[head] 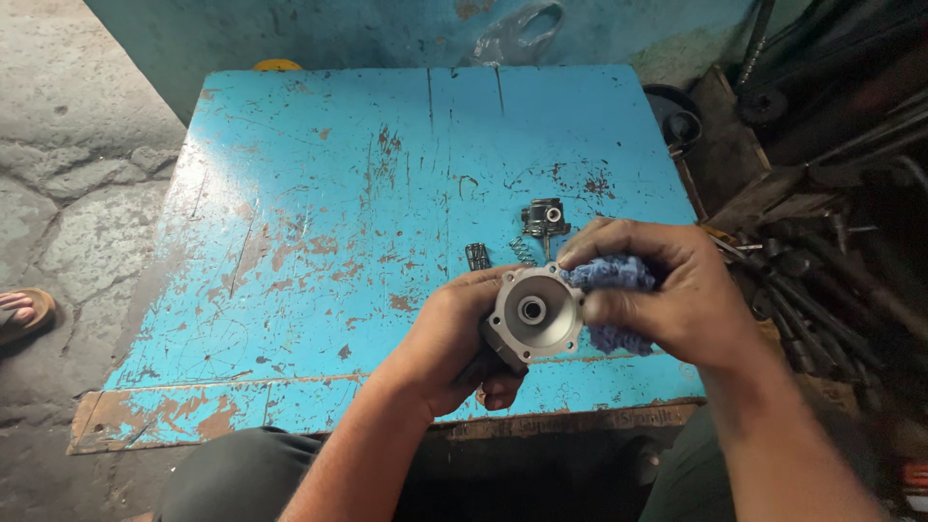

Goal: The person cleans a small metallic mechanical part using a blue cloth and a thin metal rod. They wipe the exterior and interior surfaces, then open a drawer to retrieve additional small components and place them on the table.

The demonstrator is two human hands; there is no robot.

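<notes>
- Left hand (454,338) closed around a grey metal housing (535,311), gripped from below and behind, round open face turned up toward the camera.
- Housing held just above the near edge of the blue table (319,193), between the two hands; a central bore and small bolt holes around the flange visible.
- Right hand (667,290) clenched on a blue cloth (611,290), cloth bunched under the fingers and pressed against the right rim of the housing.
- On the table just beyond the hands: a small grey valve part (545,217), upright, with a coiled spring (521,249) just beside it and a small ribbed metal piece (477,256) to the left of the spring; all three apart from the housing.
- Table paint chipped and rust-spotted, scratched across the whole top.
- Right of the table: a dark heap of metal rods and tools (831,280), details hard to make out.
- Far left, on the stone floor: another person's foot in a sandal (21,311), well apart from the table.
- At the back wall: a crumpled clear plastic bag (517,34).
</notes>
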